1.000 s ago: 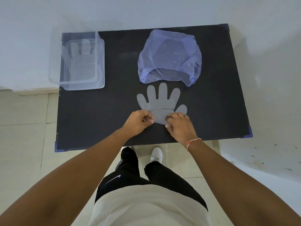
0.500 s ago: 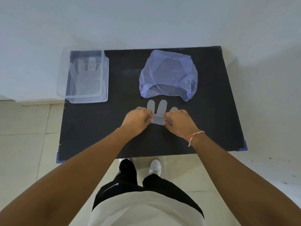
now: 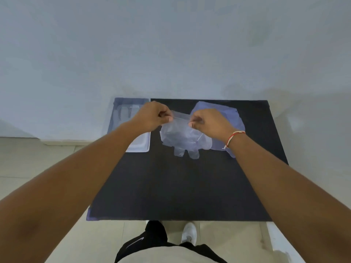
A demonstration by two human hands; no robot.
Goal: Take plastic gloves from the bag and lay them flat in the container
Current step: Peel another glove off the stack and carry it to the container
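A clear plastic glove [image 3: 181,137] hangs in the air above the black table [image 3: 180,186], fingers pointing down. My left hand [image 3: 152,116] pinches its cuff on the left and my right hand [image 3: 207,122] pinches the cuff on the right. Behind my right hand lies the crumpled bluish plastic bag [image 3: 235,120], partly hidden. The clear container [image 3: 139,147] sits at the table's far left corner, mostly hidden by my left forearm, with a glove [image 3: 125,114] lying inside it.
A pale wall rises right behind the table. Tiled floor lies to the left and in front, where my legs and a white shoe [image 3: 189,234] show. The near half of the black tabletop is bare.
Both hands lifted the glove off the table, up and a little to the left, so it now hangs by its cuff. The camera tilted up toward the wall.
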